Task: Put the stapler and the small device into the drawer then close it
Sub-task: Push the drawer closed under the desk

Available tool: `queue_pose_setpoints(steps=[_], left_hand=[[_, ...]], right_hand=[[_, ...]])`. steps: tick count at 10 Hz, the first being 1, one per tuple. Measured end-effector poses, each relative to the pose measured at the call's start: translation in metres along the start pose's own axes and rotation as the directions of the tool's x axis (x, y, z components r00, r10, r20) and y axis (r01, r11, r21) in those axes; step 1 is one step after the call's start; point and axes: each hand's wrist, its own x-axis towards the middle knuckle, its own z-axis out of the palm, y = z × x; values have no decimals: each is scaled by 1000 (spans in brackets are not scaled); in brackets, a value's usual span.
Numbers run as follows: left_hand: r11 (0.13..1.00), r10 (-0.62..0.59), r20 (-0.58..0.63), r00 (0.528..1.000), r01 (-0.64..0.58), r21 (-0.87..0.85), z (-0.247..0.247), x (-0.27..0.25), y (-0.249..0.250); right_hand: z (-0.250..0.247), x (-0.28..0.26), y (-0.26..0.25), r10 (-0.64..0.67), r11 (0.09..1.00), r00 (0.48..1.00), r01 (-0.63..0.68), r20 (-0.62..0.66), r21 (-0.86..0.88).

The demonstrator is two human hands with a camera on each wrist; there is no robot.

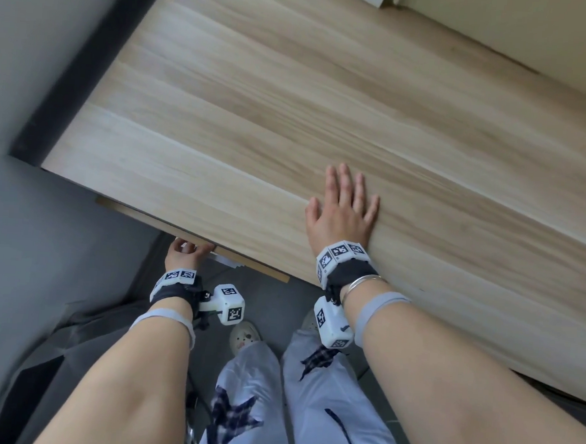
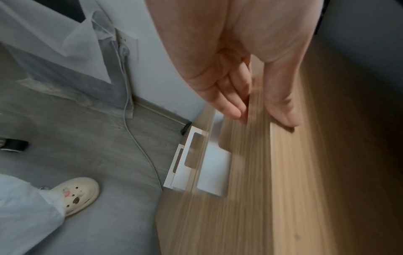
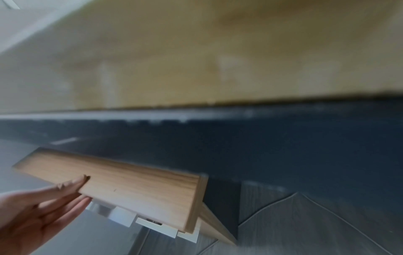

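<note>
The wooden drawer front shows as a thin strip under the desk's front edge, pulled out only slightly. My left hand holds its lower edge. In the left wrist view the thumb lies on the face and the fingers behind the panel. The right wrist view shows that hand against the drawer front. My right hand lies flat on the desktop near the front edge, fingers spread. No stapler or small device is visible; the drawer's inside is hidden.
White brackets sit under the drawer. A grey wall borders the desk on the left. Below are the grey floor, a white cable, my legs and a cream shoe.
</note>
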Motion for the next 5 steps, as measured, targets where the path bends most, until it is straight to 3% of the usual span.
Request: queue_pose_setpoints(steps=[1, 3, 4, 5], left_hand=[[1000, -4, 10, 1000, 3, 19, -3, 2, -1], [958, 41, 79, 996, -62, 279, -16, -5, 11], [945, 83, 63, 995, -99, 312, -33, -5, 15], [925, 229, -88, 970, -188, 332, -49, -14, 26]], right_hand=[[-2, -1, 1, 5, 1000, 1000, -5, 25, 8], [-8, -1, 2, 1, 1000, 995, -2, 102, 14], [-12, -1, 0, -4, 1000, 992, 1, 126, 25], [-16, 2, 0, 6, 998, 983, -16, 184, 55]])
